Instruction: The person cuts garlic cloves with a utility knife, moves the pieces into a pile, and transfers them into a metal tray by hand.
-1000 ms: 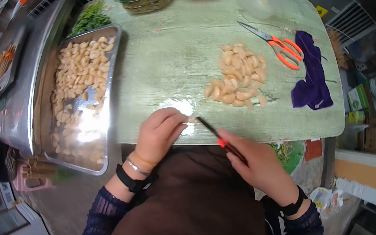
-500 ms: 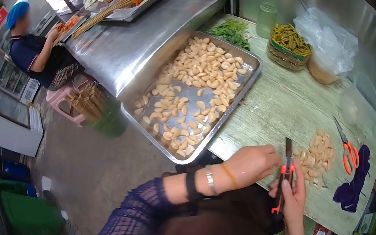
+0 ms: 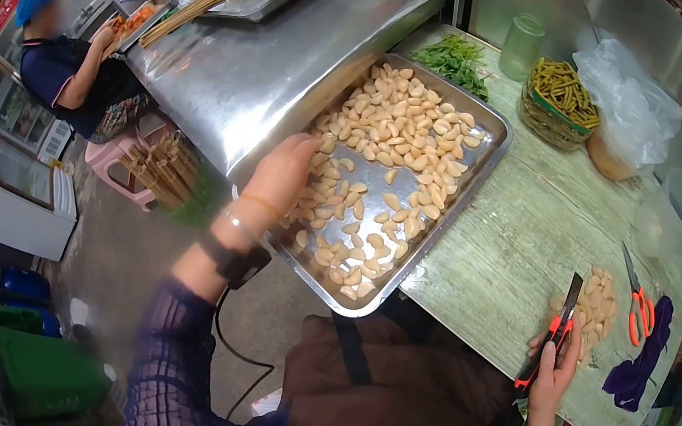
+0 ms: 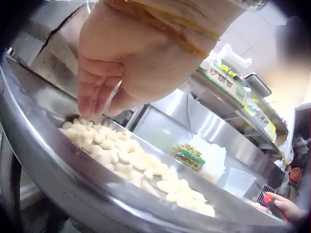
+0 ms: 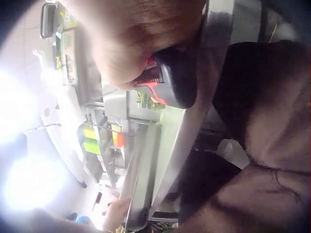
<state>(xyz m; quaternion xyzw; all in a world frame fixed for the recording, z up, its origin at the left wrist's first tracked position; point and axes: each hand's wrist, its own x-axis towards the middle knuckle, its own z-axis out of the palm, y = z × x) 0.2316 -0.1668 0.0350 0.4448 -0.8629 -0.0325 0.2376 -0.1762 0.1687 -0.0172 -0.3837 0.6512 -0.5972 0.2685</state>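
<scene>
A metal tray holds many peeled garlic cloves. My left hand hangs over the tray's left side, its fingers pointing down. In the left wrist view, the fingertips are right at the cloves, with a gap between thumb and fingers. On the right, my right hand grips a black and red utility knife, its blade extended and pointing up and away. Beside the knife, a smaller pile of garlic cloves lies on the green table. My palm hides part of the knife in the right wrist view.
Orange-handled scissors and a purple cloth lie at the table's right. Green herbs, a glass jar, a container of green beans and a plastic bag line the back. Another person sits at far left.
The head view has swung left. My left hand has moved from beside the knife, over the table's front edge, leftward to above the tray. My right hand keeps hold of the utility knife, blade now raised.
</scene>
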